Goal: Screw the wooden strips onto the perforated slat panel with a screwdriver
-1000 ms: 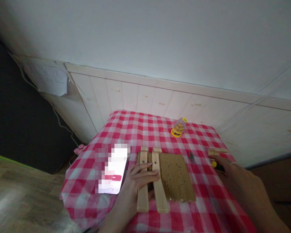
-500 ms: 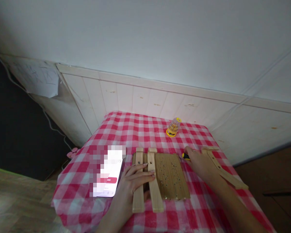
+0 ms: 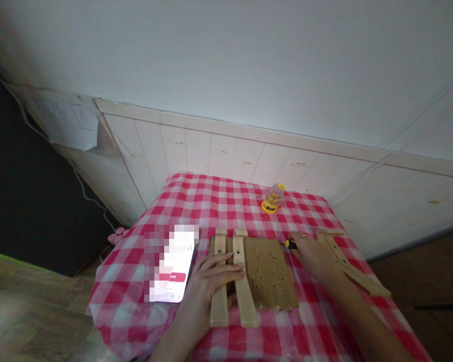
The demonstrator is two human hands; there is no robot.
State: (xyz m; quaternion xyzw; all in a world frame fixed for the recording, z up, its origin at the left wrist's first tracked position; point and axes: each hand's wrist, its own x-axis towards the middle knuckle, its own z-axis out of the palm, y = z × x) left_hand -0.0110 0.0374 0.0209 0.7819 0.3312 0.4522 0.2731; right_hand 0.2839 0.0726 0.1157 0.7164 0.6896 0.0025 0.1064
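My left hand [image 3: 215,276] lies across two pale wooden strips [image 3: 219,309], its fingers over both and a bit of thumb showing between them. Each strip has a raised block at its far end and a dark screw or hole below it. Under them is a brown corrugated cardboard piece [image 3: 272,274] dotted with small holes. Just right of the cardboard, my right hand [image 3: 305,250] is closed around a small yellow-and-black screwdriver [image 3: 291,245], its thin shaft pointing left. A third wooden piece [image 3: 362,278] with two dark spots rests beyond that hand.
A lit phone [image 3: 176,271], partly pixelated, lies left of my left hand. Farther back stands a clear, yellow-based case of screwdriver bits [image 3: 274,198]. A red-and-white checked cloth [image 3: 211,201] covers the table, which meets a white panelled wall [image 3: 234,151].
The whole scene sits slightly farther right in view, as the camera has turned a little. Both hands keep nearly the same places on the wooden strips and the screwdriver.
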